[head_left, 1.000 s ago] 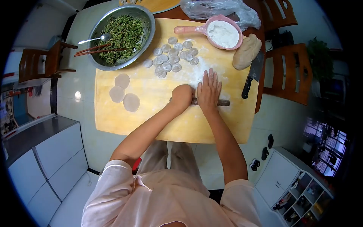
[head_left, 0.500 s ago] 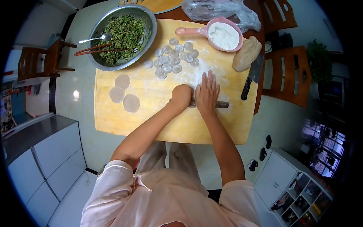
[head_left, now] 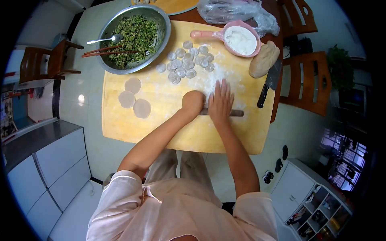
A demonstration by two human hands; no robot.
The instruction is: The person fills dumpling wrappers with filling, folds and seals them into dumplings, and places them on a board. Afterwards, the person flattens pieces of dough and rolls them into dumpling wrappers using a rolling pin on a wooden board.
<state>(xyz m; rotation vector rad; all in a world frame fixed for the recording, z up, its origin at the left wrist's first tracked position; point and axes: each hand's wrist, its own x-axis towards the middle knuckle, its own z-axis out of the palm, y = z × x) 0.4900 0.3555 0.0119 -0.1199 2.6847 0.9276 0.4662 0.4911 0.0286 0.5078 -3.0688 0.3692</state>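
My left hand (head_left: 193, 102) is closed in a fist at the middle of the wooden board (head_left: 169, 124); whatever its fingers hold is hidden beneath it. Beside it, my right hand (head_left: 220, 102) lies flat with fingers stretched forward, its palm over a dark rolling pin (head_left: 237, 113). Part of the pin shows between the hands, and its right end sticks out past my right palm. Loose flour (head_left: 218, 73) whitens the board ahead of my fingers. Several small dough discs (head_left: 188, 64) are clustered farther up. Three rolled wrappers (head_left: 142, 108) lie flat at the left, edges close or touching.
A metal bowl (head_left: 166, 44) of chopped green filling, with a spoon and chopsticks, stands at the upper left. A pink scoop (head_left: 205, 34) of flour, a dough lump (head_left: 264, 59) and a knife (head_left: 263, 95) are at the right. A plastic bag (head_left: 237, 11) lies behind.
The board and everything on it sit slightly farther right in view. Both hands stay close together at the rolling pin, with only a small shift.
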